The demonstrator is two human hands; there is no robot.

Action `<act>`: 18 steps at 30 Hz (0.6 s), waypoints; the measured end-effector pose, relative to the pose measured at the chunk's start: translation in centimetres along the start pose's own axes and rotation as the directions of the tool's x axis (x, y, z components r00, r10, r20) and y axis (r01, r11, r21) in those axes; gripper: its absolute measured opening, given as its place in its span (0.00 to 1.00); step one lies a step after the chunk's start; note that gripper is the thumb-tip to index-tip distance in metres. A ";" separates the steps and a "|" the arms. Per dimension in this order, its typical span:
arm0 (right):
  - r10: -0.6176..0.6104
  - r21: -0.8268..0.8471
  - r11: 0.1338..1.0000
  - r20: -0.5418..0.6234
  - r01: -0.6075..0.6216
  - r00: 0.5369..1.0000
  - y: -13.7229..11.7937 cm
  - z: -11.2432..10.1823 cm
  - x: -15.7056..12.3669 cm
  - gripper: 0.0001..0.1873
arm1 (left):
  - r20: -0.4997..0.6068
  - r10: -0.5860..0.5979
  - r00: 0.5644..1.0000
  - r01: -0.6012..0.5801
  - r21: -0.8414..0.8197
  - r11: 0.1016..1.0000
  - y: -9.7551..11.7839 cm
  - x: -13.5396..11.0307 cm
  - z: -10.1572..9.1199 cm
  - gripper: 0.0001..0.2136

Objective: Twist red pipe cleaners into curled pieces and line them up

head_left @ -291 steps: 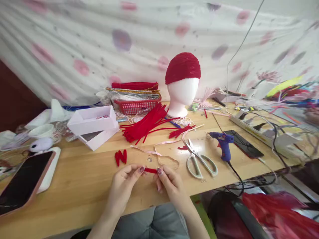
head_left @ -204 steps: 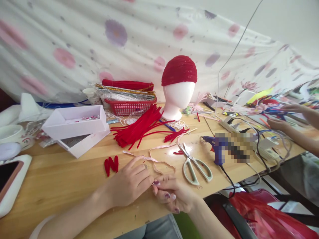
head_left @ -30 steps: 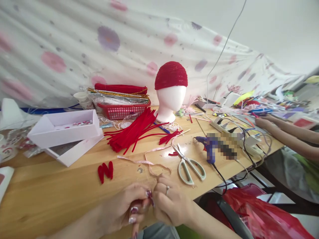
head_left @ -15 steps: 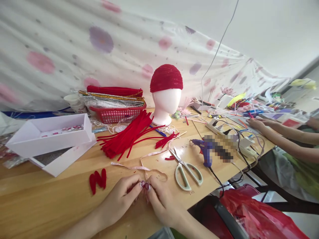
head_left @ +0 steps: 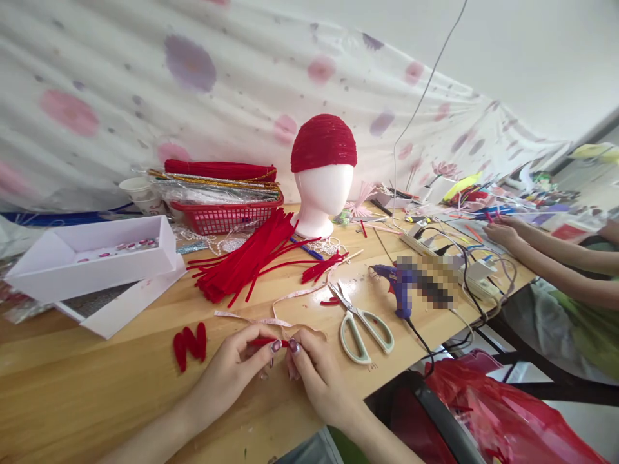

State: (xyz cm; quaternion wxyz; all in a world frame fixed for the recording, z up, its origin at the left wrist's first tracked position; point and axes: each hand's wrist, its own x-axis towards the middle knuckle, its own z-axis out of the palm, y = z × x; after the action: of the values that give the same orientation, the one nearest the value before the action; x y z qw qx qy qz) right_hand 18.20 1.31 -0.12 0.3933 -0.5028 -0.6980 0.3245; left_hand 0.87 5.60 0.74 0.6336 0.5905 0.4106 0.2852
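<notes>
Left hand (head_left: 238, 366), right hand (head_left: 315, 368) parted slightly | red strip (head_left: 262, 342) bridging fingertips

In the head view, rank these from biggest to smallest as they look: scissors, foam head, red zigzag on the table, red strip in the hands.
1. Foam head
2. Scissors
3. Red zigzag
4. Red strip, going by the part that shows; it's partly hidden, so its full size is unsure.
</notes>
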 end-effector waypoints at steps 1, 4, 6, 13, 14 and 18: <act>0.003 0.016 1.000 0.002 -0.003 1.000 0.0 0.0 0.0 0.19 | -0.021 0.003 1.000 -0.003 -0.006 1.000 0.0 0.0 0.0 0.11; -0.003 0.047 0.999 0.005 0.003 1.000 0.2 0.0 -0.1 0.19 | -0.053 0.011 0.999 -0.012 -0.012 1.000 0.0 0.1 -0.1 0.11; -0.009 0.054 0.998 0.004 0.009 1.000 0.2 0.1 -0.1 0.20 | -0.059 0.007 0.998 -0.007 -0.005 1.000 0.2 0.0 0.0 0.11; 0.039 0.091 0.995 -0.038 -0.035 0.999 0.4 0.3 0.1 0.21 | -0.005 0.044 0.999 -0.044 0.000 0.999 0.2 0.1 0.1 0.10; 0.046 0.092 0.995 -0.042 -0.042 0.998 0.4 0.3 0.1 0.22 | 0.005 0.052 0.999 -0.052 0.003 0.999 0.2 0.1 0.1 0.10; 0.050 0.103 0.994 -0.040 -0.046 0.998 0.3 0.4 0.0 0.21 | 0.029 0.059 0.998 -0.060 0.017 0.998 0.1 0.0 0.3 0.09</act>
State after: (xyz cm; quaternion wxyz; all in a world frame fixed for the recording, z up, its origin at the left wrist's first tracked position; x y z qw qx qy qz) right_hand 18.03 1.40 -0.56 0.4253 -0.5054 -0.6597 0.3584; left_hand 1.10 5.44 0.83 0.6253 0.6121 0.3864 0.2917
